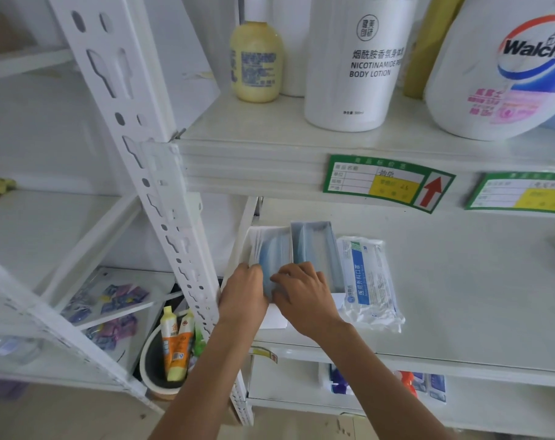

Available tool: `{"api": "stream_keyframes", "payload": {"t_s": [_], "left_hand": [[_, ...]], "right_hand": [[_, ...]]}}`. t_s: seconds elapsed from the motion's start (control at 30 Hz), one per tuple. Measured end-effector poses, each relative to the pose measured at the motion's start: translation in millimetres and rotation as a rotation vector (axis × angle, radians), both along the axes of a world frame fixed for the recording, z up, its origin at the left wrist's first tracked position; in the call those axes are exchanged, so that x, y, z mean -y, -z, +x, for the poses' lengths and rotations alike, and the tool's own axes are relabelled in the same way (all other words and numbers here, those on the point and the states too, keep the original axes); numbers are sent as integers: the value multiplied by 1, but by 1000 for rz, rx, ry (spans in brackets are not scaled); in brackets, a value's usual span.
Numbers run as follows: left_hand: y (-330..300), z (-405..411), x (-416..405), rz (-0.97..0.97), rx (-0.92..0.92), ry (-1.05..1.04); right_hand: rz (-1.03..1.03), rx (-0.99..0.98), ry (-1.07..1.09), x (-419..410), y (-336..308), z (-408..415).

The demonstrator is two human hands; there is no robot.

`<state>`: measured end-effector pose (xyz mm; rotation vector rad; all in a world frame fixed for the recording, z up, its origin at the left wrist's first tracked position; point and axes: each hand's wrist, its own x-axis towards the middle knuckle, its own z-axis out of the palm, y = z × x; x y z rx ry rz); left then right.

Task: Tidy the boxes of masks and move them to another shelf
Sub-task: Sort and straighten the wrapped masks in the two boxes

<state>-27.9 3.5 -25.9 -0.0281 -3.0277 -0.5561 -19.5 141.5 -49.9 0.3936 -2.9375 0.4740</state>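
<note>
On the middle shelf (460, 281), hard against the left upright, two open boxes of blue masks stand side by side: the white mask box (270, 246) and the grey-blue mask box (314, 246), with a sealed mask packet (370, 281) just to their right. The boxes look like light, thin card that would buckle if squeezed, so I would hold one by its two long walls near the base. The left hand (243, 292) steadies the white box's near left corner while the right hand (304, 293) has its fingers (277, 279) closed on the soft, loose masks inside.

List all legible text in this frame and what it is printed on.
"NICOTINAMIDE", "BODY LOTION": white lotion bottle.
"Walch": white jug.
"医用外科口罩": sealed mask packet.
Green price tags, yellow bottle label, tubes: too blurred.
</note>
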Motion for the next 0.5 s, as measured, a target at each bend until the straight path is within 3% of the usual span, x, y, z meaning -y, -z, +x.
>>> {"api": "stream_keyframes", "payload": {"t_s": [0.3, 0.5], "left_hand": [[7, 8, 2, 275, -160, -103], [8, 11, 3, 406, -155, -87]], "right_hand": [[-48, 4, 103, 8, 4, -5], [-44, 52, 73, 9, 2, -6]]}}
